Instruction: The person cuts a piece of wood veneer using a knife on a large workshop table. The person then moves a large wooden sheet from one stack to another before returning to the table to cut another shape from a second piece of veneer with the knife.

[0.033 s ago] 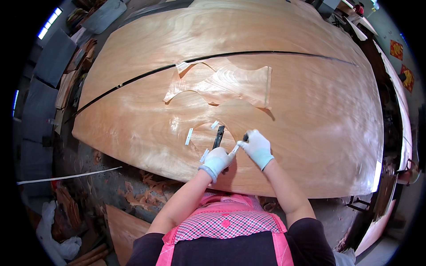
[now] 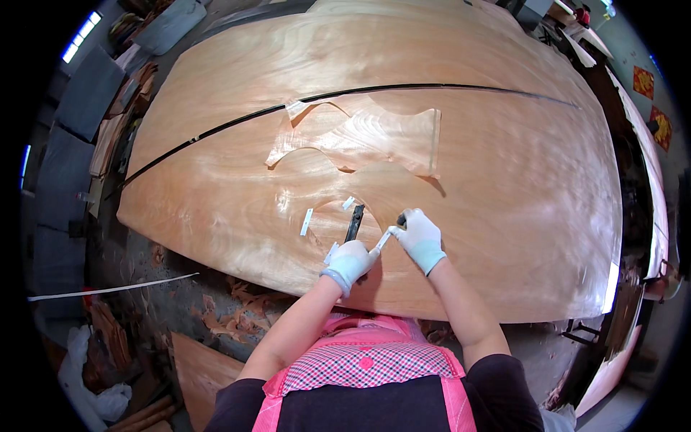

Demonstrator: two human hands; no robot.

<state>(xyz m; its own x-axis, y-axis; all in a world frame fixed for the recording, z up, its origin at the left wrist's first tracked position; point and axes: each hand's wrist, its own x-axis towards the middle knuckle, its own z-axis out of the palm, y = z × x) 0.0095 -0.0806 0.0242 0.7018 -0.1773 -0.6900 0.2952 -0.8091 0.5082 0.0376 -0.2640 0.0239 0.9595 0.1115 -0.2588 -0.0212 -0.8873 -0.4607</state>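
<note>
My gloved left hand (image 2: 350,263) rests low on the wood sheet (image 2: 518,180), by a patch of veneer (image 2: 331,217). A dark, narrow tool (image 2: 354,223) reaches up and away from this hand; the grip on it is partly hidden. Between my two hands runs a short strip of white tape (image 2: 384,240), its lower end at my left fingertips. My gloved right hand (image 2: 422,237) pinches the tape's upper end. A small dark object (image 2: 402,219), too small to name, also sits in the right fingers. White tape pieces (image 2: 306,222) stick around the patch.
Beyond my hands lies a loose, curvy-edged piece of veneer (image 2: 381,137). A long black strip (image 2: 245,122) curves across the sheet. Wood scraps (image 2: 237,309) litter the floor at the left, near a thin white strip (image 2: 115,288). Grey panels (image 2: 65,201) stand farther left.
My right hand has shifted very slightly right, and its small dark object has tilted. The tape between the hands shows a little more. My left hand has moved slightly left.
</note>
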